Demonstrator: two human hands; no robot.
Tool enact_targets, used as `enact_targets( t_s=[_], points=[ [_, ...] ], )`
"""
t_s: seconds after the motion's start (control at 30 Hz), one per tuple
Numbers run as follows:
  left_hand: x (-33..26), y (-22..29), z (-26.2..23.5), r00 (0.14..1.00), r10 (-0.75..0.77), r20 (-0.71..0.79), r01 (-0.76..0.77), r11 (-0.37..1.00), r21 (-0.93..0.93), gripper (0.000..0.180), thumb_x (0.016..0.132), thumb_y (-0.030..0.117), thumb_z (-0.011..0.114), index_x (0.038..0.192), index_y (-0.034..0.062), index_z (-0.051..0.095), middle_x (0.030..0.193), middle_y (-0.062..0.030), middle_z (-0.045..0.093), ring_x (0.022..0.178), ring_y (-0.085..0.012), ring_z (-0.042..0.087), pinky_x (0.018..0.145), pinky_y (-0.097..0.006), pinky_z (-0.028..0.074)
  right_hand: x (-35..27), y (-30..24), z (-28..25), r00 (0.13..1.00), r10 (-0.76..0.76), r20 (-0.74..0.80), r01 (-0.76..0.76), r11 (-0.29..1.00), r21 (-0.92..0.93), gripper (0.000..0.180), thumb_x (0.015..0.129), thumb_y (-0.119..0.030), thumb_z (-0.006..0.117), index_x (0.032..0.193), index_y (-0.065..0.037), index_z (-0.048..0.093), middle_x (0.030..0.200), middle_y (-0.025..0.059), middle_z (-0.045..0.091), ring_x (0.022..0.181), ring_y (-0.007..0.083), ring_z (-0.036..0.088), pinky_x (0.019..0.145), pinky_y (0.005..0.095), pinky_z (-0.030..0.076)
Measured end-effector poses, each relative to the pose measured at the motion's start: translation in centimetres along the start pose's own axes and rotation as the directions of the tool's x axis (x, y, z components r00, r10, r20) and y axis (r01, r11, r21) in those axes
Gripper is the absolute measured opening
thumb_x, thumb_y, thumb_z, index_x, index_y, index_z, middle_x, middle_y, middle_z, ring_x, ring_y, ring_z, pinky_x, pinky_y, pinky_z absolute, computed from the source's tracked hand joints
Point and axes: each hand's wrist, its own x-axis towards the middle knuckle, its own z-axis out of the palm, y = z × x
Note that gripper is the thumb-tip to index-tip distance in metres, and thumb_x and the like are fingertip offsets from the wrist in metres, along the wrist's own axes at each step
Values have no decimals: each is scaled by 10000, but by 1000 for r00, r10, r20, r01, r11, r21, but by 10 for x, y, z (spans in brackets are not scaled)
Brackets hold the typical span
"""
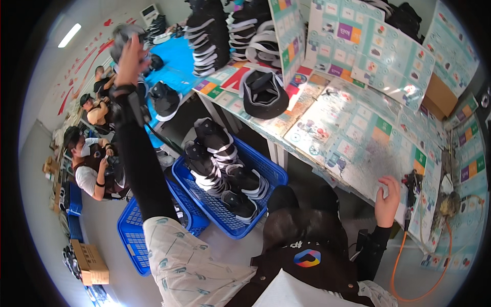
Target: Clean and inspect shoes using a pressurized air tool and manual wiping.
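My left arm, in a black sleeve, stretches far out to the upper left. My left hand (132,64) is open there, fingers extended and a little blurred. Just past its fingertips is a blurred grey and black cap (125,36); whether they touch it I cannot tell. Near the bench's right edge my right hand (387,202) is open, fingers slightly bent, holding nothing. A dark cap (264,97) with light edging lies on the patterned workbench (353,128). Beyond my right hand, a dark hand tool (411,187) lies by the bench's edge.
A blue basket (279,176) of stacked caps stands left of the bench, another blue basket (134,240) beside it. Tall cap stacks (204,38) rise by a blue-covered table (176,53). An orange hose (396,276) loops at right. Several people sit at far left.
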Motion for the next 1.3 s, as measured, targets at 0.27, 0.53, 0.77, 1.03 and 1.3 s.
enact_targets(
  t_s=[0.27, 0.53, 0.77, 1.03, 1.3],
  points=[
    [-119, -171, 64, 893, 72, 445, -378, 656, 653, 456, 999, 351, 688, 1342, 53, 644, 1257, -147, 722, 1118, -290, 702, 952, -385, 540, -10, -9, -4, 997, 15, 82, -17, 999, 30, 243, 882, 87, 581, 1077, -13, 685, 1265, 161, 656, 1276, 361, 594, 1087, 401, 442],
    [-526, -658, -71, 247, -874, 417, 103, 452, 886, 234, 936, 280, 670, 900, 84, 793, 895, -160, 750, 767, -367, 702, 752, -471, 582, 1, -43, 20, 982, -61, 178, 53, 998, 46, 250, 875, 116, 569, 1044, -23, 691, 1232, 141, 670, 1290, 344, 604, 1091, 413, 444],
    [-596, -645, 18, 499, -814, 296, 160, 422, 892, 440, 875, 292, 719, 1260, 86, 663, 1314, -158, 676, 1133, -401, 668, 976, -492, 553, 9, -83, 62, 945, -169, 278, 187, 981, -40, 212, 882, 138, 585, 1010, -7, 672, 1193, 162, 687, 1236, 365, 634, 1048, 428, 472],
    [-537, -649, 25, 415, -886, -206, 534, 54, 843, 950, 840, 287, 779, 1611, 75, 268, 1675, -107, 295, 1534, -385, 306, 1156, -577, 416, -5, -87, 62, 919, -263, 295, 290, 955, -52, 151, 849, 68, 609, 967, 5, 678, 1112, 186, 697, 1142, 389, 655, 1031, 464, 486],
    [-530, -687, 47, 387, -906, -172, 584, 96, 806, 916, 780, 328, 838, 1563, 107, 417, 1564, -130, 458, 1478, -388, 379, 1149, -568, 401, -3, -88, 67, 878, -307, 368, 374, 919, -123, 180, 902, 61, 607, 1012, -18, 725, 1137, 173, 728, 1155, 379, 671, 1047, 452, 488]
  ],
)
